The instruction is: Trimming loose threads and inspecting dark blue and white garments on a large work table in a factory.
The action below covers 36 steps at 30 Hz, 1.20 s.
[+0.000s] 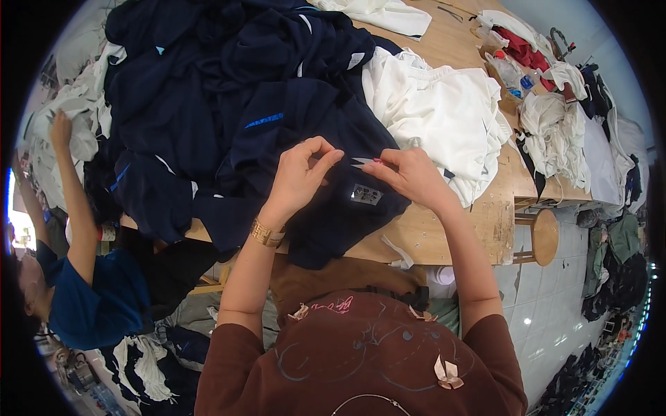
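Our left hand point(300, 175) pinches a fold of the navy garment point(326, 201) beneath both hands. Our right hand point(409, 173) grips small thread snips point(361, 162), blades pointing toward the left fingertips. White garments point(437, 111) lie just beyond the right hand.

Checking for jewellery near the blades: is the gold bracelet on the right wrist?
No, the gold bracelet sits on the left wrist, while the right hand holds small snips.

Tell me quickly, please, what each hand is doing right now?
Left hand: fingers pinched together above the navy garment; whether they grip thread cannot be told.
Right hand: closed on small thread snips.
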{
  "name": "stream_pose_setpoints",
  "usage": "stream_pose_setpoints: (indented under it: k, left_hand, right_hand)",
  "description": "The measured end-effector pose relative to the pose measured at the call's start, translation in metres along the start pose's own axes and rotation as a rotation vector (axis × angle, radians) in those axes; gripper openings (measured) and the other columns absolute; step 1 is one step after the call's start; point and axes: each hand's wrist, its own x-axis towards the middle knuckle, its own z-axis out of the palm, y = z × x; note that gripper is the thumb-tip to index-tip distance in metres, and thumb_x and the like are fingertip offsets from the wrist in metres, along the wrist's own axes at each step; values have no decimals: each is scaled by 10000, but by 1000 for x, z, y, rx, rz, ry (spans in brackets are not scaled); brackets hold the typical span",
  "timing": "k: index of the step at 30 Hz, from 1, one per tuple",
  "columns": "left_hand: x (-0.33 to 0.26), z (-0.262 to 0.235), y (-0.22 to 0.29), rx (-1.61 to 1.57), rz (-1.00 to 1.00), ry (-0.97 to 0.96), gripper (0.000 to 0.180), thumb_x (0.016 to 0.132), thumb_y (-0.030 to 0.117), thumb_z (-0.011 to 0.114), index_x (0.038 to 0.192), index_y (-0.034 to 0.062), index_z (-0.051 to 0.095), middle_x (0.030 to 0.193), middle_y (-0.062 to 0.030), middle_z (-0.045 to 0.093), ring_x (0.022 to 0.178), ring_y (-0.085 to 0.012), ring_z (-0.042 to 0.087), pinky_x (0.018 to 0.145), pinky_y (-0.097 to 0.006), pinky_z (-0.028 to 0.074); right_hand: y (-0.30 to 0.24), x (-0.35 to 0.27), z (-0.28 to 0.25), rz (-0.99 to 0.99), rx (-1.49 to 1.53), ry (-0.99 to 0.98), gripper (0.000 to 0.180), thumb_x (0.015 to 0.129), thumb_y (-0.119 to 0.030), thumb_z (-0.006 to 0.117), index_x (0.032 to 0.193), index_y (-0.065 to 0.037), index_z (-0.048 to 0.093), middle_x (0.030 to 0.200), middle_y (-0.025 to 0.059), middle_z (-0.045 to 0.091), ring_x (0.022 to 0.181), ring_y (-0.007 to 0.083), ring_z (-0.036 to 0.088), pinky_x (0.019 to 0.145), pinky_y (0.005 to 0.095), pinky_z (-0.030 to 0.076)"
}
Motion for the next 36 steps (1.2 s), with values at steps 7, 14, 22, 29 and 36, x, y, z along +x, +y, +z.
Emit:
stream_pose_setpoints:
  k: [7, 14, 22, 29, 36]
  left_hand:
    - [1, -2, -1, -38, -25, 5, 196, 876, 188, 610, 832, -3, 611, 713, -7, 599, 600, -34, 539, 490, -184, 471]
    - [2, -5, -5, -91, -32, 0, 198, 860, 200, 623, 836, 3, 622, 714, -29, 621, 606, -67, 579, 497, -210, 487]
    - [1, -6, -4, -93, -23, 0, 202, 857, 200, 627, 827, 1, 626, 704, -27, 617, 604, -63, 574, 495, -209, 486]
    - [0, -8, -3, -85, -38, -21, 188, 870, 195, 620, 821, 13, 628, 715, -7, 610, 641, -42, 572, 494, -187, 485]
    - [2, -8, -4, -83, -36, -21, 188, 868, 194, 622, 822, 13, 630, 708, -11, 609, 637, -42, 572, 492, -189, 483]
  right_hand:
    - [3, 11, 7, -187, -201, 68, 514, 835, -484, 562, 578, -40, 532, 527, 131, 531, 535, 324, 550, 484, 391, 414]
    - [1, 16, 8, -238, -211, 52, 517, 832, -493, 559, 579, -44, 531, 527, 122, 532, 528, 321, 549, 476, 388, 410]
    - [1, 20, 6, -263, -299, 37, 524, 831, -516, 544, 585, -54, 547, 550, 108, 561, 549, 307, 572, 492, 377, 432]
    - [-2, 22, 4, -275, -299, 19, 521, 831, -536, 526, 618, -64, 580, 569, 94, 581, 563, 291, 585, 497, 371, 438]
    - [-1, 23, 3, -280, -313, 18, 536, 828, -544, 524, 599, -61, 557, 548, 92, 565, 547, 289, 579, 488, 371, 431]
